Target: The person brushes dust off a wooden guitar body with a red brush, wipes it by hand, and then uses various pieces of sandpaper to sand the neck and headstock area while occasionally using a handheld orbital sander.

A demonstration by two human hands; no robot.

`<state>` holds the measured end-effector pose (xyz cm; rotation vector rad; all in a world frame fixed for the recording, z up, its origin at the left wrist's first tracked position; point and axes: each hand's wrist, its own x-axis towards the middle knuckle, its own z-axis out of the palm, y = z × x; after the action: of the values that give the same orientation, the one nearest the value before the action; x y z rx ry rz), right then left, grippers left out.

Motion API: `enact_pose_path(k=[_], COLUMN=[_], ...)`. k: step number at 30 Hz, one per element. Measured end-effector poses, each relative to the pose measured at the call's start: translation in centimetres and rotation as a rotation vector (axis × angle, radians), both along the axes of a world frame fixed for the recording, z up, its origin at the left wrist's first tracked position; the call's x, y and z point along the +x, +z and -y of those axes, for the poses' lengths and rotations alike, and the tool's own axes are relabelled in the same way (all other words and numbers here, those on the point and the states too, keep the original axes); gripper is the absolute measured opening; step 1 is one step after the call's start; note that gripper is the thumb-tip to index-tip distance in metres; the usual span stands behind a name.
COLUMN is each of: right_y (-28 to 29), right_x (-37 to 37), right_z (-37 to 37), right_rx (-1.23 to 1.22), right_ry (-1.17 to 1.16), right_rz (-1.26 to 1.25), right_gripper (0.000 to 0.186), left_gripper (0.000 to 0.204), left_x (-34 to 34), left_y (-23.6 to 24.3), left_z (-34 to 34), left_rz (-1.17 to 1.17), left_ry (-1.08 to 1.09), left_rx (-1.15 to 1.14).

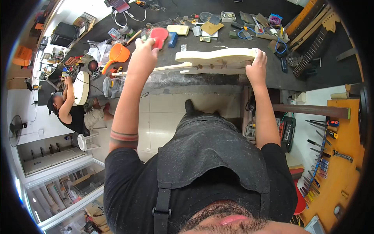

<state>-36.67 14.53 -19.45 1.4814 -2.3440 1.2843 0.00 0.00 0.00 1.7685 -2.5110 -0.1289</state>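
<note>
Right hand [256, 64] gripping guitar body [216, 57], screen [119, 5] unreadable

Racked tools [323, 165] show this is a workshop.

I had the left hand [145, 50] holding a red pad [159, 36] over the worktop [166, 58], while the right hand [257, 67] gripped the right end of a pale guitar body [218, 57]. I saw an orange scoop [119, 53] lying left of the pad.

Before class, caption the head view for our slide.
Left hand holding a rounded red object, right hand gripping a pale guitar body.
</note>
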Motion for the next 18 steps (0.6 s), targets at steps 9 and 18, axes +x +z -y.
enact_pose_path(k=[9, 18], right_y=[0.1, 0.4], right_x=[-0.9, -0.7], right_z=[-1.6, -1.5], right_rx=[0.058, 0.084], right_ry=[0.022, 0.041], right_rz=[-0.034, -0.004], right_gripper=[0.061, 0.063], left_gripper=[0.036, 0.037], left_x=[5.0, 5.6], left_y=[-11.9, -12.6], left_z=[-3.4, -2.7], left_rz=[-0.762, -1.565], left_ry=[-0.061, 0.247], left_rx=[0.084, 0.682])
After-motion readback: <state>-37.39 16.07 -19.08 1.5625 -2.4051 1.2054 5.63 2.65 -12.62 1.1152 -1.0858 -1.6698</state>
